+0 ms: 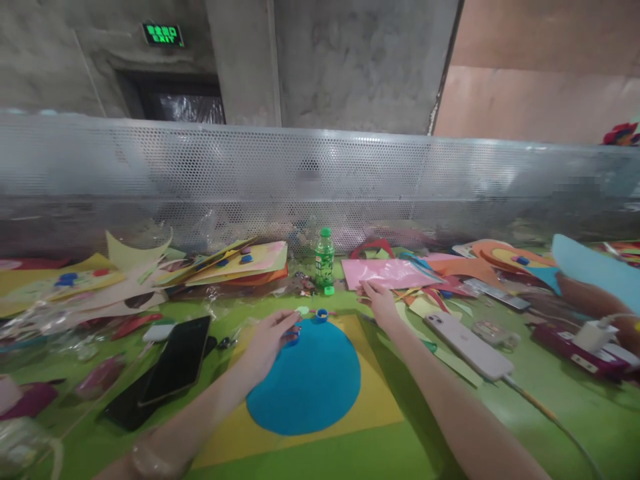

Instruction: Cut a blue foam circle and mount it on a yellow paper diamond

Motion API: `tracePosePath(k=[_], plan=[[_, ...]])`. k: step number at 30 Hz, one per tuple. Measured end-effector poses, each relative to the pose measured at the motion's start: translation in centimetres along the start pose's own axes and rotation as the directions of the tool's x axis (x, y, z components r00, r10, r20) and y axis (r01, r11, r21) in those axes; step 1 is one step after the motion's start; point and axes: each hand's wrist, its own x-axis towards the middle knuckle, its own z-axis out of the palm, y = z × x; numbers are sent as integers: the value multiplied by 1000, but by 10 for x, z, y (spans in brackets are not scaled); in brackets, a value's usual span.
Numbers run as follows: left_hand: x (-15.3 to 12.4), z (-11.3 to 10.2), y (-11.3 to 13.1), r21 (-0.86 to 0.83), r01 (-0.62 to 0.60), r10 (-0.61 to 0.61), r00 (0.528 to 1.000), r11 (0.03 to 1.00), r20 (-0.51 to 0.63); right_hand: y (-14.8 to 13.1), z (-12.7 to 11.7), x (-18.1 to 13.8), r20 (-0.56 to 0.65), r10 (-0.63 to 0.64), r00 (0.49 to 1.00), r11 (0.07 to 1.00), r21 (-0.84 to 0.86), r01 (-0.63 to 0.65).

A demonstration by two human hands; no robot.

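Note:
A blue paper circle (313,380) lies on a yellow sheet (373,400) in front of me. Over the circle's upper left edge, my left hand (273,337) has its fingers closed on a small blue cap-like piece (293,338), partly hidden by the fingers. Another small blue ring-shaped piece (321,316) rests at the circle's top edge, with a pale green bit (303,311) beside it. Reaching to the near edge of a pink sheet (383,272), my right hand (379,301) has its fingers apart and holds nothing visible.
A green bottle (325,259) stands at the back centre. Dark phones (177,360) lie left and a white phone (470,347) with a cable lies right. Coloured paper scraps (235,263) line the back. At far right, another person's hand (585,297) is near blue paper (600,267).

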Motion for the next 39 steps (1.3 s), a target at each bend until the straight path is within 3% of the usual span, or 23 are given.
tracePosePath(k=[6, 12, 19, 39], plan=[[-2, -1, 1, 38, 10, -11, 999, 999, 32, -3, 2, -4, 39, 35, 999, 995, -99, -31], [-2, -1, 2, 32, -15, 13, 999, 999, 38, -4, 4, -5, 100, -35, 994, 947, -314, 64], [0, -2, -5, 66, -37, 34, 999, 997, 42, 3, 1, 1, 215, -39, 976, 930, -348, 114], [-1, 0, 0, 120, -39, 35, 999, 992, 38, 5, 10, -4, 342, -25, 939, 714, -651, 256]])
